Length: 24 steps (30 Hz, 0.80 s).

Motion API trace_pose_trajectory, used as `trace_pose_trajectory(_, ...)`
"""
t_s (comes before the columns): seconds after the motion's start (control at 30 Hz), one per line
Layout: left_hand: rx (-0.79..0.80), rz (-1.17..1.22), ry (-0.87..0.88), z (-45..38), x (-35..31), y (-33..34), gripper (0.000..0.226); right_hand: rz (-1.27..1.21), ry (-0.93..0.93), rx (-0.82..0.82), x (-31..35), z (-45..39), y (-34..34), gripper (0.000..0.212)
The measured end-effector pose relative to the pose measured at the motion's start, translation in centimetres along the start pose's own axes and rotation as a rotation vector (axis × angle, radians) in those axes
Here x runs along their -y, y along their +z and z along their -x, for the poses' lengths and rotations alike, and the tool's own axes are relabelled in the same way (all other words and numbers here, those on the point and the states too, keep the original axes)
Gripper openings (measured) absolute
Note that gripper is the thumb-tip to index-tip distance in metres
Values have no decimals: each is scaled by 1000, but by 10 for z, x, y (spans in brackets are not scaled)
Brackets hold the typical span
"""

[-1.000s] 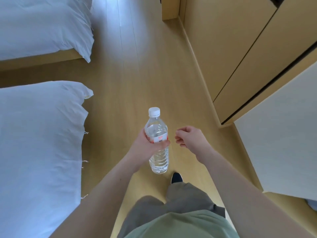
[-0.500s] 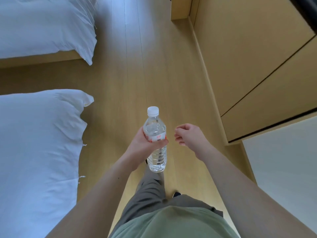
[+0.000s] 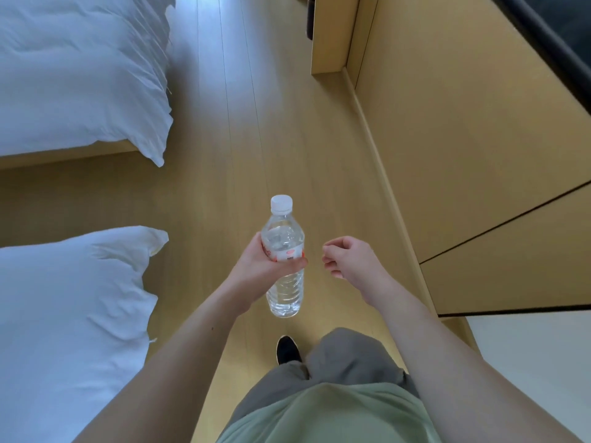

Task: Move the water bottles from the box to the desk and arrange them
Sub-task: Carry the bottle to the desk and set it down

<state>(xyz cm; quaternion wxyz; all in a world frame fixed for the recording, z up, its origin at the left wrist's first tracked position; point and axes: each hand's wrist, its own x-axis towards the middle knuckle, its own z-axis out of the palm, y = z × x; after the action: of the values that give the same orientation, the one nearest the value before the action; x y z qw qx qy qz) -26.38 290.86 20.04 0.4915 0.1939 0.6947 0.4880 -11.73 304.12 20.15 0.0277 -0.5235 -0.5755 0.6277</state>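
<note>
The person is carrying one bottle (image 3: pixel 284 257) at the centre of the frame, upright and cap up, with water filling it. The left hand (image 3: pixel 262 270) is wrapping round its labelled waist, thumb across the front; holding it at the middle probably keeps the weight balanced while walking and leaves the base free for setting down. The right hand (image 3: pixel 350 262) is hanging just beside the bottle without touching it, its fingers loosely curled on nothing, likely ready to steady the bottle. A shoe (image 3: pixel 287 350) is showing low in the frame on the floor (image 3: pixel 287 123), which fits a step in progress. Two beds (image 3: pixel 70 75) are lying along the left edge and cabinets (image 3: pixel 463 139) along the right. Neither the box nor the counter is showing, so this looks like the carrying stage, with arranging yet to come.
</note>
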Motion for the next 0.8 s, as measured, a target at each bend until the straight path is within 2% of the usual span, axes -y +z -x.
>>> trace_pose_trajectory(0.17,4,-6,-9,-57,-28,-17,62,-25,17,-12,45,-53,-2,13)
trace_pose_trajectory(0.4,-21,-4,-30,-154,-65,-35,62,-37,72,59,105,-155,-5,14)
trace_pose_trajectory(0.5,-57,6,-48,-205,-92,-39,62,-36,51,84,144,-208,-11,7)
trace_pose_trajectory(0.8,-108,33,-50,-328,-176,-42,60,11,28,117,244,-334,-49,7)
